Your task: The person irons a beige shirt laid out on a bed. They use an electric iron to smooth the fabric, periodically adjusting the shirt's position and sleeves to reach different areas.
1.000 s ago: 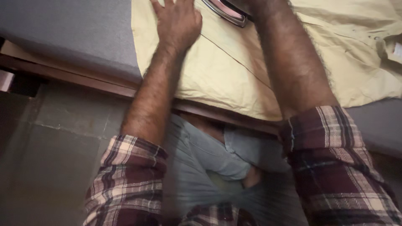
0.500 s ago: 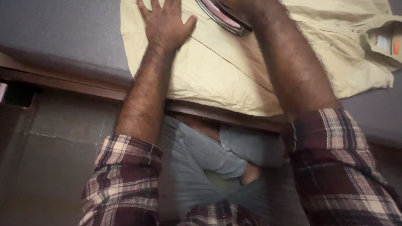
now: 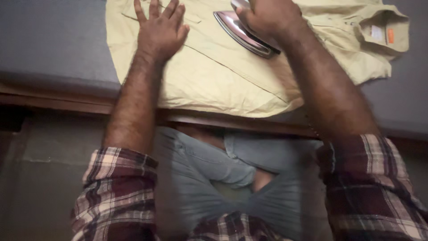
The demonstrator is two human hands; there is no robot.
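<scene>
A pale yellow shirt [image 3: 223,76] lies spread on a grey padded surface [image 3: 53,44], its collar at the right. My left hand [image 3: 160,29] presses flat on the shirt's left part, fingers spread. My right hand [image 3: 267,18] grips the handle of a metal clothes iron [image 3: 243,33], whose shiny soleplate rests on the shirt with its tip pointing left, toward my left hand. Both forearms are bare, with plaid sleeves rolled up near the elbows.
The padded surface has a brown wooden front edge [image 3: 67,105] just in front of my legs in grey jeans [image 3: 209,169]. A grey tiled floor [image 3: 40,178] lies at the lower left. The shirt's collar [image 3: 383,29] sits near the right end.
The view has tilted so more of the shirt and the iron show. My left hand stays flat on the shirt, and my right hand keeps the iron on it.
</scene>
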